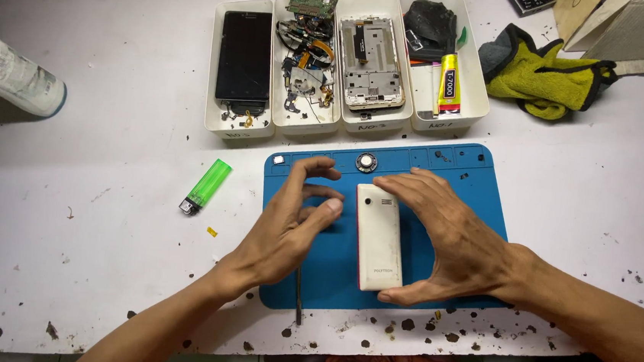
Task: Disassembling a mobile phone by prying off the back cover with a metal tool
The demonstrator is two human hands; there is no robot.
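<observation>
Here is the small white candybar phone with red edging [379, 237], lying back-up and lengthwise on the blue silicone repair mat [483, 178], which sits on the speckled white table [86, 262]. Its pale shell shows a slotted speaker grille and a small round camera hole near the top. The right hand [447, 241] spans it, fingers over the top end and thumb hooked at the bottom corner, grasping the phone. The left hand [296, 217] hovers just beside the phone's left edge, fingers curled loosely with nothing in it. A thin metal tool [298, 298] lies under the left wrist.

Behind the mat stand four white plastic bins in a row. The first bin [216, 65] holds a black smartphone screen, the second [278, 55] a tangle of circuit boards and flex cables, the third [400, 110] a bare metal phone frame, the fourth [479, 86] a yellow glue tube and black wadding. A green lighter [207, 186] lies left of the mat.
</observation>
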